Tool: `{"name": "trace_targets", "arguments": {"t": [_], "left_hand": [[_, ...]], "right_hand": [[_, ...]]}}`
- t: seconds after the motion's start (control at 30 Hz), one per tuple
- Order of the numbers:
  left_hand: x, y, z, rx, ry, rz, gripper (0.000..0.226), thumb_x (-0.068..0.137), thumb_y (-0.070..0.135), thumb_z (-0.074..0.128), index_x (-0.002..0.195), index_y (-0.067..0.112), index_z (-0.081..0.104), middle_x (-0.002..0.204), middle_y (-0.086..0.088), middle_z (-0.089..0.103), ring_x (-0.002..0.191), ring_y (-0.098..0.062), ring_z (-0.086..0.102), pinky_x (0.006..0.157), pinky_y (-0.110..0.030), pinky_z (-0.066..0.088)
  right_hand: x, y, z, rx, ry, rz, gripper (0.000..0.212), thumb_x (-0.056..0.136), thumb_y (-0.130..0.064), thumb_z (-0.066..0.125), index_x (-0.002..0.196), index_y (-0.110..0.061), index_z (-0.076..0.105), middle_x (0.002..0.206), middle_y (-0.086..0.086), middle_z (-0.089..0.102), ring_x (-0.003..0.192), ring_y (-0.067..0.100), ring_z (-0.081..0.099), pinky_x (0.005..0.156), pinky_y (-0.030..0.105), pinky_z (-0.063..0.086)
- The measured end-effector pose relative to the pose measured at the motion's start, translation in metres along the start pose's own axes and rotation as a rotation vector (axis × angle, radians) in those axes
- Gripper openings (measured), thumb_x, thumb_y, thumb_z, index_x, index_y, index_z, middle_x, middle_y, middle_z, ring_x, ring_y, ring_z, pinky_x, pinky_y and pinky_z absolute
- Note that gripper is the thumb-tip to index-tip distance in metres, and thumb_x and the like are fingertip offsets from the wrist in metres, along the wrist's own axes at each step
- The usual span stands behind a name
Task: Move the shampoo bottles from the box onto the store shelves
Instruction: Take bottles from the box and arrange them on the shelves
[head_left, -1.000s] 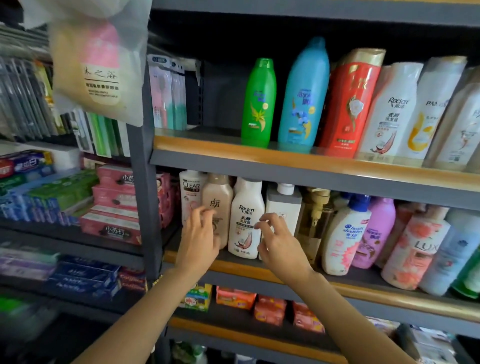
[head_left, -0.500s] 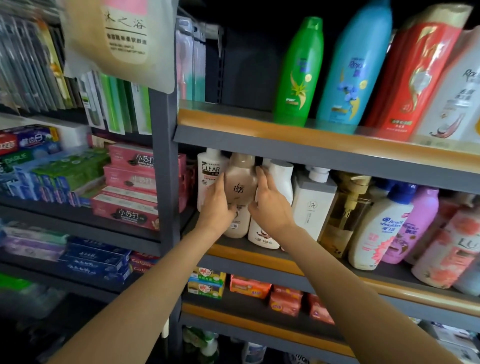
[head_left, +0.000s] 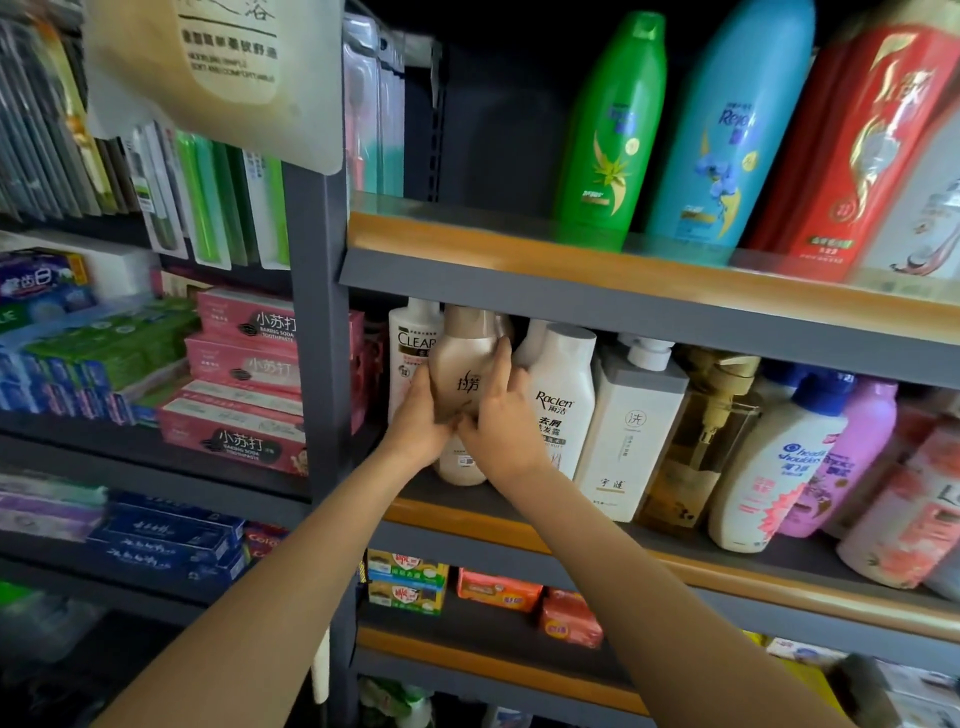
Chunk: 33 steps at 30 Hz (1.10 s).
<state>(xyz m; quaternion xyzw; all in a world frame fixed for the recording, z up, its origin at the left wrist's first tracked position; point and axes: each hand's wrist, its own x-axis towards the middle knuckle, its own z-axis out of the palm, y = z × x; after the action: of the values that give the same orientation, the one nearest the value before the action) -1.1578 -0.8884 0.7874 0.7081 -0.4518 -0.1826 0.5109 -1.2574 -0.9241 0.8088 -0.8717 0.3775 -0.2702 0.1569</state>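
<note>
A beige shampoo bottle (head_left: 466, 364) stands on the middle shelf (head_left: 691, 558), between a white Clear bottle (head_left: 410, 343) and a white Raclen bottle (head_left: 563, 395). My left hand (head_left: 415, 421) grips the beige bottle's left side and my right hand (head_left: 501, 415) grips its right side, fingers wrapped round the body. The bottle's lower part shows below my hands, near the shelf floor. The box is not in view.
More bottles fill the middle shelf to the right: a white square pump bottle (head_left: 631, 421), an amber pump bottle (head_left: 696, 452), a Head & Shoulders bottle (head_left: 769, 467). Green (head_left: 613, 130), blue (head_left: 727, 130) and red (head_left: 852, 145) bottles stand above. Toothpaste boxes (head_left: 244, 384) fill the left shelves.
Both hands reached in from in front of the shelf and closed round the beige bottle. The camera moved closer to the shelf.
</note>
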Motion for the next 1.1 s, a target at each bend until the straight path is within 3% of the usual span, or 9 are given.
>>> {"name": "trace_targets", "arguments": {"t": [0.13, 0.3, 0.47, 0.57, 0.7, 0.83, 0.97, 1.1], "left_hand": [[0.003, 0.002, -0.012, -0.048, -0.087, -0.006, 0.068, 0.088, 0.011, 0.061, 0.144, 0.018, 0.022, 0.136, -0.005, 0.048, 0.125, -0.02, 0.046, 0.103, -0.032, 0.039], [0.008, -0.001, -0.023, -0.071, -0.155, -0.071, 0.065, 0.089, 0.018, 0.061, 0.143, 0.023, 0.026, 0.135, -0.003, 0.05, 0.126, -0.02, 0.045, 0.105, -0.047, 0.04], [0.001, -0.008, -0.025, -0.132, -0.126, -0.076, 0.062, 0.092, 0.017, 0.056, 0.145, 0.026, 0.024, 0.138, 0.0, 0.046, 0.129, -0.017, 0.041, 0.107, -0.046, 0.037], [-0.002, -0.009, -0.027, -0.151, -0.093, -0.046, 0.06, 0.094, 0.014, 0.052, 0.146, 0.025, 0.024, 0.138, 0.001, 0.046, 0.125, -0.014, 0.043, 0.107, -0.039, 0.037], [-0.006, -0.01, -0.027, -0.152, -0.04, -0.029, 0.06, 0.095, 0.012, 0.049, 0.147, 0.025, 0.021, 0.139, 0.0, 0.046, 0.118, -0.008, 0.042, 0.097, -0.026, 0.034], [-0.008, -0.011, -0.022, -0.069, 0.047, -0.019, 0.065, 0.096, 0.013, 0.047, 0.149, 0.026, 0.011, 0.143, -0.004, 0.041, 0.132, -0.019, 0.038, 0.106, -0.034, 0.033], [-0.008, -0.012, -0.009, 0.049, 0.146, -0.005, 0.078, 0.092, 0.02, 0.055, 0.15, 0.021, 0.004, 0.14, -0.01, 0.043, 0.129, -0.026, 0.042, 0.106, -0.043, 0.039], [-0.016, -0.017, 0.012, 0.124, 0.286, -0.121, 0.098, 0.08, 0.039, 0.069, 0.15, 0.013, 0.005, 0.14, -0.014, 0.039, 0.129, -0.034, 0.038, 0.103, -0.048, 0.038]], "right_hand": [[-0.004, -0.001, 0.011, -0.044, 0.005, 0.014, 0.08, 0.093, -0.007, 0.045, 0.147, -0.003, -0.014, 0.144, 0.021, 0.02, 0.107, 0.033, 0.053, 0.082, 0.034, 0.047], [-0.006, -0.001, 0.016, -0.056, 0.034, 0.021, 0.082, 0.093, -0.012, 0.047, 0.147, -0.003, -0.014, 0.138, 0.019, 0.025, 0.096, 0.031, 0.057, 0.069, 0.027, 0.043], [-0.005, -0.002, 0.014, -0.047, 0.068, 0.02, 0.067, 0.094, -0.022, 0.049, 0.144, 0.003, 0.012, 0.13, 0.017, 0.03, 0.096, 0.03, 0.056, 0.071, 0.025, 0.042], [-0.003, -0.004, 0.013, -0.011, 0.058, 0.017, 0.05, 0.093, -0.023, 0.051, 0.131, 0.001, 0.029, 0.125, 0.017, 0.034, 0.095, 0.033, 0.056, 0.074, 0.027, 0.045], [-0.003, -0.003, 0.016, 0.006, 0.009, 0.039, 0.043, 0.094, -0.023, 0.051, 0.126, 0.001, 0.034, 0.125, 0.017, 0.039, 0.1, 0.032, 0.055, 0.079, 0.03, 0.045], [-0.006, 0.0, 0.027, -0.016, -0.118, 0.093, 0.032, 0.096, -0.023, 0.047, 0.118, 0.001, 0.041, 0.116, 0.02, 0.056, 0.103, 0.033, 0.058, 0.077, 0.032, 0.045], [-0.005, 0.006, 0.039, 0.049, -0.18, 0.202, 0.036, 0.094, -0.022, 0.052, 0.119, 0.002, 0.045, 0.116, 0.021, 0.06, 0.107, 0.036, 0.058, 0.084, 0.038, 0.046], [-0.001, 0.008, 0.05, 0.021, -0.19, 0.199, 0.032, 0.091, -0.004, 0.049, 0.123, 0.001, 0.044, 0.118, 0.021, 0.06, 0.109, 0.037, 0.057, 0.088, 0.04, 0.047]]}}
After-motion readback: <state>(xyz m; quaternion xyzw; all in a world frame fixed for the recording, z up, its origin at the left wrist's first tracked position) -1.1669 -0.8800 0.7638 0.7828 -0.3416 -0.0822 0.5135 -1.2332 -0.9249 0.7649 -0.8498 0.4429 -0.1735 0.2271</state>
